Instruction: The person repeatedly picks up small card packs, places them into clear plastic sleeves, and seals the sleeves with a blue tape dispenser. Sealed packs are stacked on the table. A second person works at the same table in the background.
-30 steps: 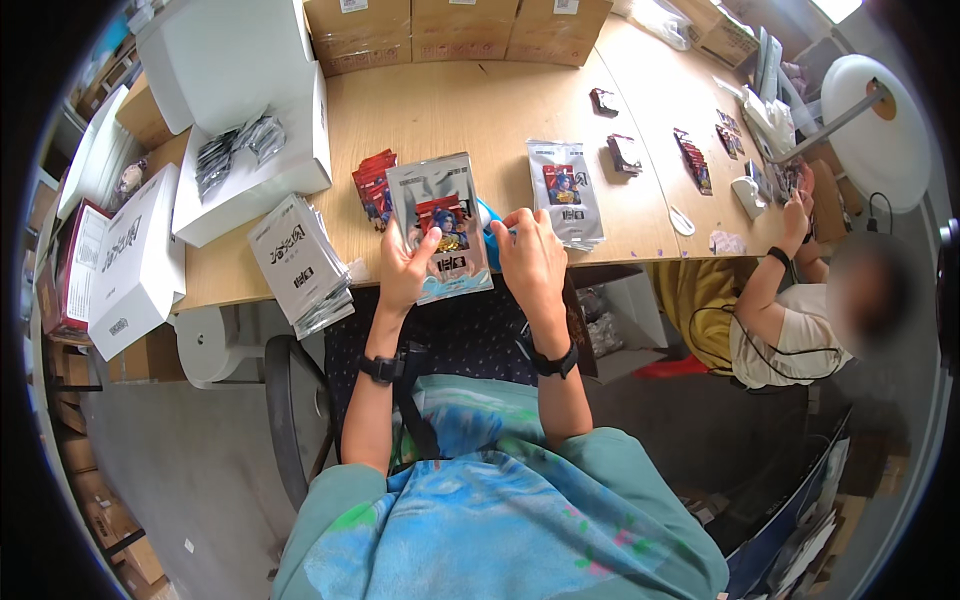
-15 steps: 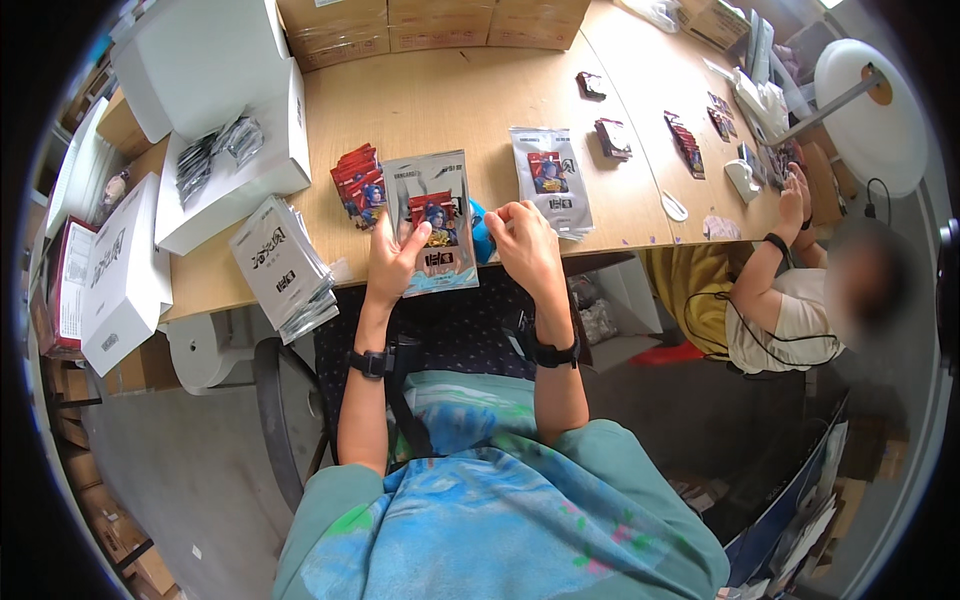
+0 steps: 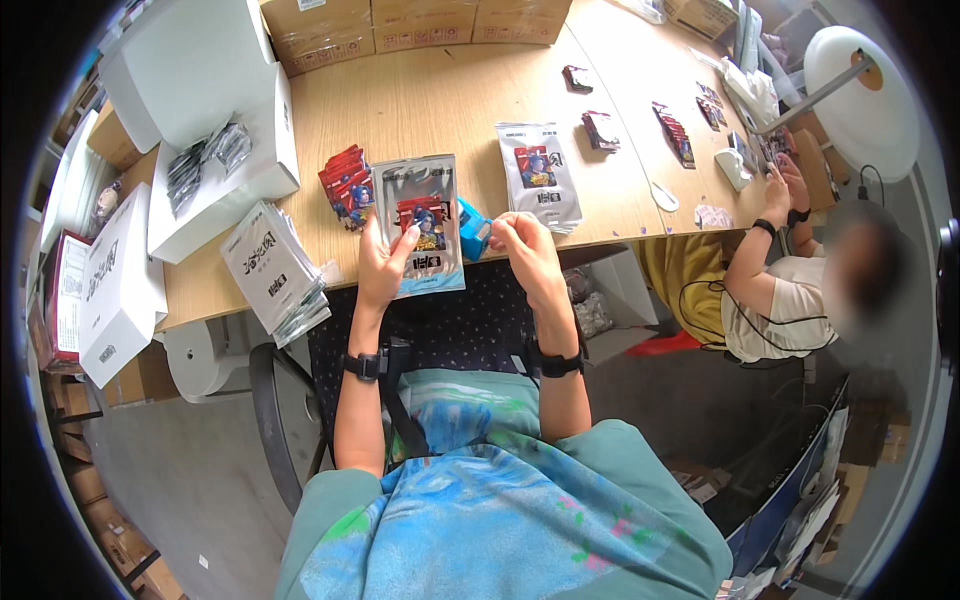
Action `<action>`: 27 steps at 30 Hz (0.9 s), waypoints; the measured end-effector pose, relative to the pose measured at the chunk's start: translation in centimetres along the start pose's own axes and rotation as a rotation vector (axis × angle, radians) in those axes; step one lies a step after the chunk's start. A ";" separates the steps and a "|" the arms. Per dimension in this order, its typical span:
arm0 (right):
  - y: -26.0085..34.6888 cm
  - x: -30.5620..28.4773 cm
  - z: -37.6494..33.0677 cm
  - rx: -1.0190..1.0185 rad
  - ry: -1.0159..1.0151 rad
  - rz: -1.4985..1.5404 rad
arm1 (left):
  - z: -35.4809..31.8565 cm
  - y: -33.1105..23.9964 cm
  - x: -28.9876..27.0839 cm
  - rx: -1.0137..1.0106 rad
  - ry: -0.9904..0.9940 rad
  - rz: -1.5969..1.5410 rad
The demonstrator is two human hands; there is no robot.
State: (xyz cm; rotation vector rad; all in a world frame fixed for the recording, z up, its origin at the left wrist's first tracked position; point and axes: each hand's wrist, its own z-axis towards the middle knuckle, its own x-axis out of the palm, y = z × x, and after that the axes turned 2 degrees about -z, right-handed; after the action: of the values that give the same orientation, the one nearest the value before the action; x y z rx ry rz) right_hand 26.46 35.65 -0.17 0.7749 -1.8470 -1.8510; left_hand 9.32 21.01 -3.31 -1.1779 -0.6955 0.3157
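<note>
The silver pouch (image 3: 428, 185) is held up in front of the person, over the near edge of the table (image 3: 430, 105). The left hand (image 3: 382, 265) grips it at its left side: the thumb lies on the front and the other fingers go behind. This grip is the same as one second ago. On the front of the pouch there is a red picture or packet; I cannot tell which.

The change is at the right of the pouch. The right hand (image 3: 533, 258) was close beside the pouch edge, and now the gap between them is wider, so more of the blue object (image 3: 470, 232) is visible there. The right fingers are bent with their tips near this object; I cannot tell if they are fully closed, or if something thin is between them. For the work, I judge that the left hand only keeps the pouch steady, while the right one is busy at the blue object.

Around the pouch nothing seems rearranged. A fan of red packets (image 3: 345, 185) is just to its left, and further left are a pile of pouches (image 3: 275, 262) and an open white box (image 3: 235, 205). To its right lies another stack of silver pouches (image 3: 545, 190); well beyond it, a co-worker's hands (image 3: 785, 190) are raised together.
</note>
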 end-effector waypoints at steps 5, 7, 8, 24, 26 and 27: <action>-0.4 0.6 -1.5 0.084 -0.001 0.194 | 0.0 -0.2 0.1 0.005 0.010 0.013; -1.2 1.0 -2.1 0.098 0.001 0.251 | 0.0 -0.3 0.2 0.014 0.014 0.018; -1.5 1.3 -2.3 0.103 0.002 0.280 | 0.0 -0.5 0.4 0.018 0.016 0.015; -2.5 2.2 -2.2 0.108 -0.075 0.265 | -0.1 -0.5 0.3 -0.055 -0.009 0.018; -2.6 2.3 -2.3 0.113 -0.094 0.244 | -0.2 -0.4 0.3 -0.038 -0.009 0.019; -2.6 2.5 -2.4 0.116 -0.104 0.234 | -0.2 -0.3 0.2 -0.030 -0.009 0.021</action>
State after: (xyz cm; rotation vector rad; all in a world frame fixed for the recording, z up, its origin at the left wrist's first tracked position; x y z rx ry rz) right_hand 26.38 32.30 -2.93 0.4823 -2.0290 -1.6762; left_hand 9.59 20.88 -2.96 -1.2133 -0.6982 0.3301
